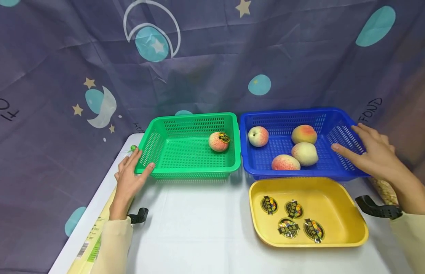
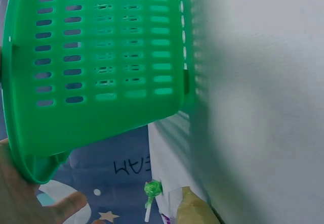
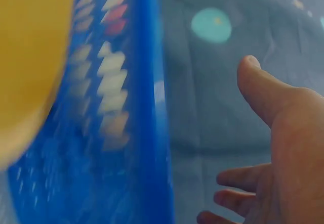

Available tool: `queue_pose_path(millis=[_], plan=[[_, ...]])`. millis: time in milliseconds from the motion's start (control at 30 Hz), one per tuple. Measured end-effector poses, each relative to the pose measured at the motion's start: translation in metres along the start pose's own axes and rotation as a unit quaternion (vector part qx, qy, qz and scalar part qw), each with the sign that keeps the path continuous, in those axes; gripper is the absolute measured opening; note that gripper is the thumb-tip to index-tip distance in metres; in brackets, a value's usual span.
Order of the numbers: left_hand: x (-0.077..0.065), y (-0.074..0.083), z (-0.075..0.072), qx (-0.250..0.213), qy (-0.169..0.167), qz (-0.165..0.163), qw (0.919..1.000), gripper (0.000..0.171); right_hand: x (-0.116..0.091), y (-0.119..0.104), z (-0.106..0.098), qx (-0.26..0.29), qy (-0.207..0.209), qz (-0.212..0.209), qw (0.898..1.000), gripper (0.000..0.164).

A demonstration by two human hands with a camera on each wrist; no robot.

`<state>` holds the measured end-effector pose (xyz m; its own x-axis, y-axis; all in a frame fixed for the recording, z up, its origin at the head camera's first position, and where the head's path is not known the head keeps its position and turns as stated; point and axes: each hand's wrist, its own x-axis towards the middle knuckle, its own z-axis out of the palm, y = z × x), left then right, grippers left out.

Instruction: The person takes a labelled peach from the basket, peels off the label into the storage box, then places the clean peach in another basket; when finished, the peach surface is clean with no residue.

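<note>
My left hand [image 1: 128, 180] touches the front left corner of the green basket [image 1: 192, 175], its thumb [image 2: 68, 206] held apart from the rim. Inside that basket lies one peach [image 1: 217, 142] with a black and gold sticker [image 1: 224, 137]. My right hand [image 1: 377, 156] is spread by the right side of the blue basket [image 1: 245, 152], holding nothing; the right wrist view shows its thumb and fingers apart from the basket. Several peaches [image 1: 304, 154] lie in the blue basket. In front of it, a yellow tray [image 1: 339, 217] has several round stickers [image 1: 288, 227] on its bottom.
On the left, yellow packaging [image 1: 92, 243] with a barcode lies along the table edge, near a green lollipop [image 2: 153, 188]. Beneath my right forearm is a partly hidden brownish bag [image 1: 385, 190]. A dark patterned cloth [image 1: 205, 57] hangs behind the white table [image 1: 188, 224].
</note>
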<state>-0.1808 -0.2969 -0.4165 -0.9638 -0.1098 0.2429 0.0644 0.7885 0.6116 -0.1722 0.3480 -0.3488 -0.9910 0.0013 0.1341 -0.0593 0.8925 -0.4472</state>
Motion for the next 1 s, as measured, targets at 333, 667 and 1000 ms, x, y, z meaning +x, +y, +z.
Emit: queue_pose_path(millis=[333,667,1000], plan=[[-0.001,-0.001,0.0,0.016,0.016,0.0,0.9997,0.084,0.026,-0.062,0.017,0.061,-0.053,-0.054,0.995,0.092],[0.001,-0.001,-0.004,0.036,0.012,0.011,0.9992,0.084,0.04,-0.116,0.042,0.119,-0.108,-0.094,0.983,0.085],[0.0,-0.001,-0.005,0.031,0.001,-0.005,0.9995,0.085,0.062,-0.177,0.088,0.244,-0.134,-0.133,0.951,0.074]])
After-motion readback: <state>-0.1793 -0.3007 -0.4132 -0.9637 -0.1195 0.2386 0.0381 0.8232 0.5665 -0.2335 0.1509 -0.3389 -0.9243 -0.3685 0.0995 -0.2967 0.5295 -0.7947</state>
